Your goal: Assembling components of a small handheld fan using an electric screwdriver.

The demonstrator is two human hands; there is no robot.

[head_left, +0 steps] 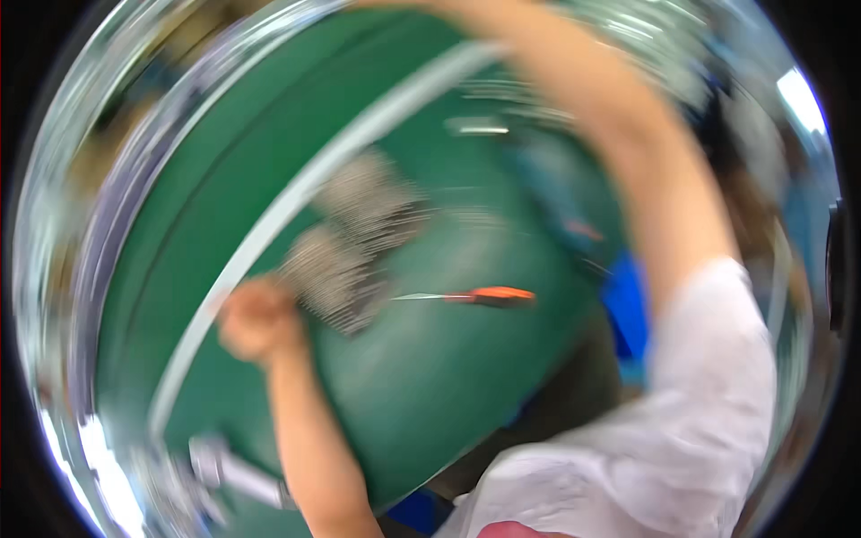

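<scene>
My left hand (pixel 260 318) is at the lower left corner of two grey, ridged metal-looking blocks (pixel 330 273) on the green work surface. It looks rounded, but motion smears its fingers, and I cannot tell whether it touches the nearer block. My right arm (pixel 641 134) reaches up and across to the top edge, where the hand passes out of view. Right of the blocks lies a screwdriver (pixel 502 295) with an orange and dark handle, its thin shaft pointing left toward them. A blurred teal and dark elongated tool (pixel 552 193) lies beside my right arm.
A pale strip (pixel 260 238) runs diagonally across the green surface (pixel 430 359). At the lower left is a white and grey object (pixel 238 471), too blurred to name. Something bright blue (pixel 628 309) shows beyond the surface's right edge. Shiny, smeared items crowd the top right.
</scene>
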